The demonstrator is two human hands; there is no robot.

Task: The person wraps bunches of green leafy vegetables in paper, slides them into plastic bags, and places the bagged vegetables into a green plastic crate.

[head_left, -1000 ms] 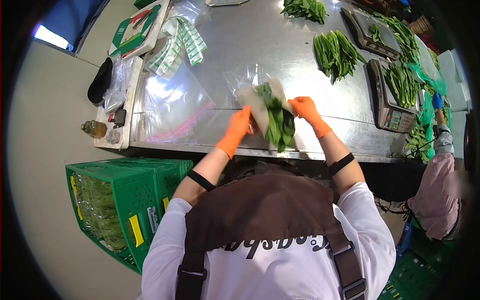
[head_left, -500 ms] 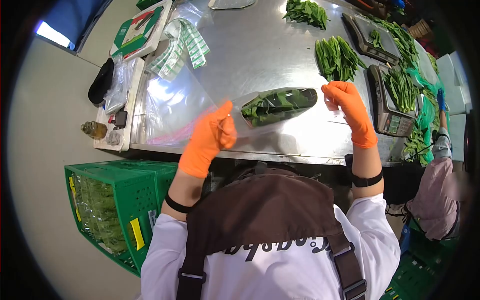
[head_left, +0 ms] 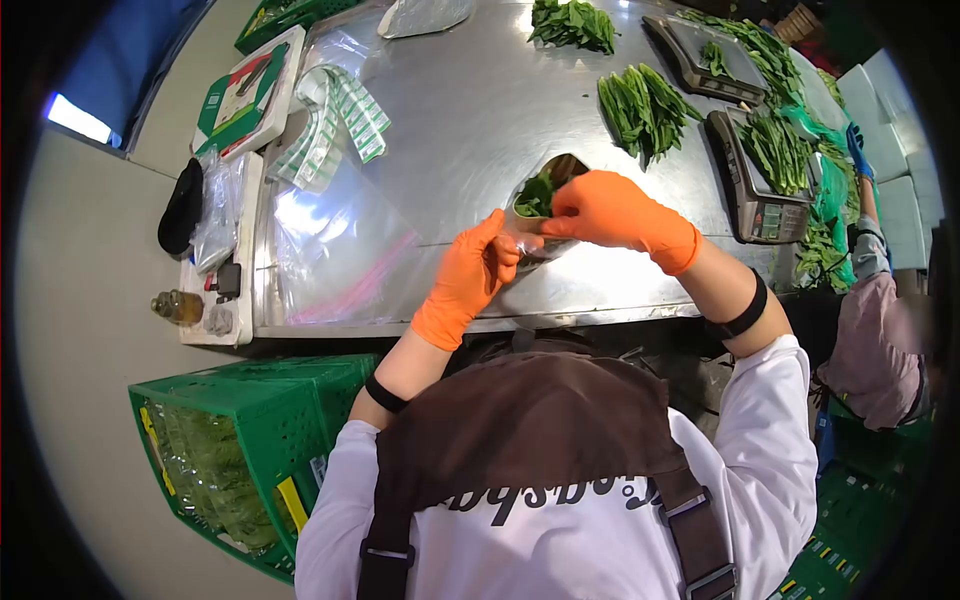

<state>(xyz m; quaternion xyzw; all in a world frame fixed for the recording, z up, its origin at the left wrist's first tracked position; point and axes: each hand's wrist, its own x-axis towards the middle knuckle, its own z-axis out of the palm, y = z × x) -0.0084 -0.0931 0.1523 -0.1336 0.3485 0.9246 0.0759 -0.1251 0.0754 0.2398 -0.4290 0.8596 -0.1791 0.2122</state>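
A clear plastic bag of leafy greens [head_left: 534, 196] is held up over the steel table's near edge, its dark green leaves showing between my hands. My left hand [head_left: 468, 280], in an orange glove, is closed on the bag's near left part. Over the bag's right side bends my right hand [head_left: 625, 218], gloved the same way, its fingers closed on the plastic close to the left fingertips. Part of the bag is hidden behind the right hand. Flat empty bags [head_left: 335, 250] lie to the left, below a curled strip of green-and-white labels [head_left: 335, 120].
Bundles of greens [head_left: 645, 110] lie on the steel table [head_left: 450, 130]. Two scales, a near one [head_left: 765, 180] and a far one [head_left: 705, 60], carry greens. A green crate [head_left: 240, 440] of bagged greens stands at lower left. A co-worker's blue-gloved hand [head_left: 858, 150] is at right.
My right hand has moved left and down onto the bag, closing the gap to my left hand. The left hand has shifted right, and the bag now looks bunched between them.
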